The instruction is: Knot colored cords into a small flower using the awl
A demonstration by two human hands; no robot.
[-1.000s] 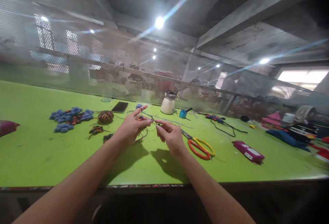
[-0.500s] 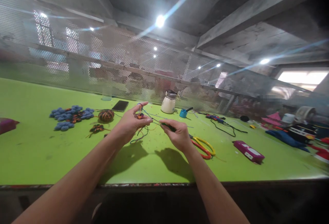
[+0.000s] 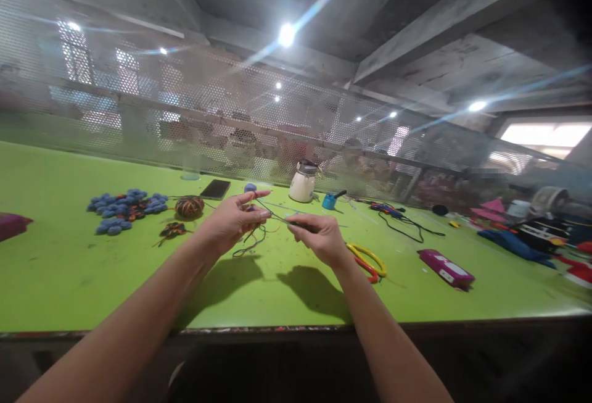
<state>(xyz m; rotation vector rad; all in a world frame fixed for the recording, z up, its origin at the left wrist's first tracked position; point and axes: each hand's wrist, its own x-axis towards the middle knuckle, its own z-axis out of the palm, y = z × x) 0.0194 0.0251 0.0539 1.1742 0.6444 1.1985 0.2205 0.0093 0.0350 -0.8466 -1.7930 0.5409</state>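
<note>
My left hand (image 3: pixel 226 223) is closed, pinching a small crocheted piece (image 3: pixel 252 208) that its fingers mostly hide. Over the raised index finger runs a dark yarn strand (image 3: pixel 268 208), stretched towards the hook. In my right hand (image 3: pixel 319 237) is a crochet hook (image 3: pixel 296 224), its thin shaft pointing left close to the left fingertips. Loose yarn ends (image 3: pixel 252 246) trail on the table below the left hand. Whether the hook tip sits in a stitch is too small to tell.
Blue crocheted pieces (image 3: pixel 111 207), a variegated yarn ball (image 3: pixel 189 207) and a phone (image 3: pixel 216 189) lie left on the green table (image 3: pixel 69 279). A white jug (image 3: pixel 302 184) and blue pot (image 3: pixel 329 202) stand behind. Scissors (image 3: pixel 380 262) and a purple box (image 3: pixel 446 268) are right.
My right hand has shifted slightly left and up with the hook. The crocheted piece has turned and shows less between my left fingers; the whole view has moved a little.
</note>
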